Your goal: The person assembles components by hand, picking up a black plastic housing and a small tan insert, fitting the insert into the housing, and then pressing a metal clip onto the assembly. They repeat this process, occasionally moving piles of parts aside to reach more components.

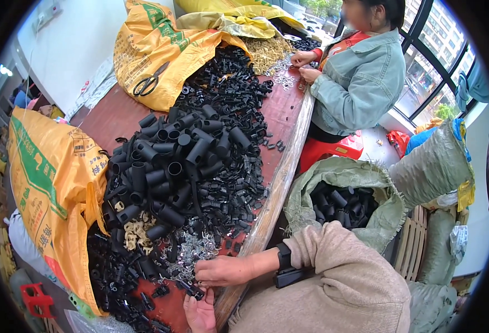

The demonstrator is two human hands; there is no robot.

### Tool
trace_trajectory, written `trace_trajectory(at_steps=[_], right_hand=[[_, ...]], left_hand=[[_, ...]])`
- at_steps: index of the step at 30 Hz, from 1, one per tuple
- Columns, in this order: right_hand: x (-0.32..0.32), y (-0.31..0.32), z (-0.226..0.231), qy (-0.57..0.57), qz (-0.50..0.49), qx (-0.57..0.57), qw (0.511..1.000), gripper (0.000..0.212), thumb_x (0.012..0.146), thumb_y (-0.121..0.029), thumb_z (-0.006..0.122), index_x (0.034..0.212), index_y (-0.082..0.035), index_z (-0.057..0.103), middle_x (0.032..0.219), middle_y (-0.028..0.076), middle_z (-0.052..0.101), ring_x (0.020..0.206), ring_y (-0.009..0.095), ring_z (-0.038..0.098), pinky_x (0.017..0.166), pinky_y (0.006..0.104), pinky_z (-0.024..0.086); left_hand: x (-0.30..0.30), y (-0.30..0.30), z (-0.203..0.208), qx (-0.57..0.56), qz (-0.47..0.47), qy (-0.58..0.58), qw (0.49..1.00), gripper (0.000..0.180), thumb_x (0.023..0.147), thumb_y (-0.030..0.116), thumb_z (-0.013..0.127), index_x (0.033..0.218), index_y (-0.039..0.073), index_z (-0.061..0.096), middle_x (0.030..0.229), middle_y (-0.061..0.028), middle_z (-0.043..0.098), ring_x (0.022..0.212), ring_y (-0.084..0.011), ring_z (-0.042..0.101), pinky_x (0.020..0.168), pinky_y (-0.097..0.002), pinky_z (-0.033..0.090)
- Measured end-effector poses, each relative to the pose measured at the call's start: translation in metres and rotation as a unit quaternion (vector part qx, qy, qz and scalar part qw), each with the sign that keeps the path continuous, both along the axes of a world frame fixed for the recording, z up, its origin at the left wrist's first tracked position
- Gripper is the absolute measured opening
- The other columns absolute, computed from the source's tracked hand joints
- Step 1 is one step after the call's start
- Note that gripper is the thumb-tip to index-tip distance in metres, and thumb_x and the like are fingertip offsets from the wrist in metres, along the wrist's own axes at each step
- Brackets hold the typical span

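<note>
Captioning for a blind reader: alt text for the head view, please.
A person's right hand and left hand meet at a small black part over a red table heaped with mostly black parts. Beyond, a co-worker in a blue jacket has both hands near small pale pieces; an open green sack holds black tubes.

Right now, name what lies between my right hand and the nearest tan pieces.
In the head view, silvery metal pieces and some black parts lie between your right hand and the tan pieces.

Workshop: heaped black parts (197,151), bulging sacks (61,183).
</note>
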State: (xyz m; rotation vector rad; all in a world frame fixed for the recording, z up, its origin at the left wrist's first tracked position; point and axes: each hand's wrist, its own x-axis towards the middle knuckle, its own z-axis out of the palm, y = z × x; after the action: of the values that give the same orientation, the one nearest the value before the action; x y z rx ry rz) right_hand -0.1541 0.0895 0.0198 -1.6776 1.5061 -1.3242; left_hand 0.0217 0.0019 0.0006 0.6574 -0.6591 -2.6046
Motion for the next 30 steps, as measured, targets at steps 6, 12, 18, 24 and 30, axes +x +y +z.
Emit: trace_trajectory(at_steps=[6,12,18,24,30], right_hand=[[0.004,-0.001,-0.002,0.080,-0.041,-0.093,0.992,0.021,0.078,-0.015,0.054,0.094,-0.002,0.049,0.084,0.013,0.046,0.075,0.030,0.051,0.059,0.0365,0.044],[0.008,0.006,0.001,0.067,-0.008,0.004,0.998,0.024,0.077,-0.014,0.054,0.098,-0.001,0.050,0.085,0.013,0.047,0.075,0.031,0.051,0.061,0.0376,0.044],[0.004,0.011,0.004,-0.012,0.045,0.036,0.998,0.023,0.077,-0.013,0.054,0.096,-0.001,0.051,0.084,0.014,0.047,0.076,0.032,0.052,0.063,0.0374,0.043],[-0.034,0.009,0.026,0.024,-0.060,0.086,0.994,0.028,0.070,-0.012,0.065,0.094,-0.002,0.055,0.075,0.011,0.052,0.070,0.025,0.053,0.062,0.0318,0.043],[-0.028,0.006,0.036,-0.082,0.002,0.152,0.985,0.044,0.064,-0.004,0.068,0.106,0.000,0.054,0.081,0.008,0.058,0.078,0.021,0.059,0.067,0.0282,0.046]], left_hand=[[0.001,-0.001,0.002,0.031,0.014,0.007,0.999,0.038,0.080,0.013,0.053,0.113,-0.003,0.044,0.108,-0.0112,0.053,0.100,-0.0214,0.052,0.093,-0.0373,0.039],[0.002,-0.002,0.001,0.029,-0.033,0.012,0.999,0.035,0.080,0.012,0.053,0.111,-0.003,0.045,0.107,-0.0117,0.054,0.094,-0.0218,0.055,0.091,-0.0386,0.041],[0.005,0.005,0.007,0.040,-0.027,-0.017,0.999,0.033,0.079,0.011,0.053,0.108,-0.004,0.047,0.101,-0.0127,0.056,0.089,-0.0221,0.057,0.088,-0.0387,0.044],[-0.011,-0.007,0.019,0.007,-0.087,-0.084,0.993,0.030,0.082,0.009,0.049,0.108,-0.006,0.048,0.094,-0.0125,0.057,0.086,-0.0225,0.058,0.071,-0.0286,0.048],[-0.011,-0.008,0.032,0.017,-0.154,-0.141,0.978,0.032,0.082,0.019,0.054,0.104,-0.004,0.052,0.086,-0.0101,0.060,0.076,-0.0186,0.061,0.064,-0.0245,0.049]])
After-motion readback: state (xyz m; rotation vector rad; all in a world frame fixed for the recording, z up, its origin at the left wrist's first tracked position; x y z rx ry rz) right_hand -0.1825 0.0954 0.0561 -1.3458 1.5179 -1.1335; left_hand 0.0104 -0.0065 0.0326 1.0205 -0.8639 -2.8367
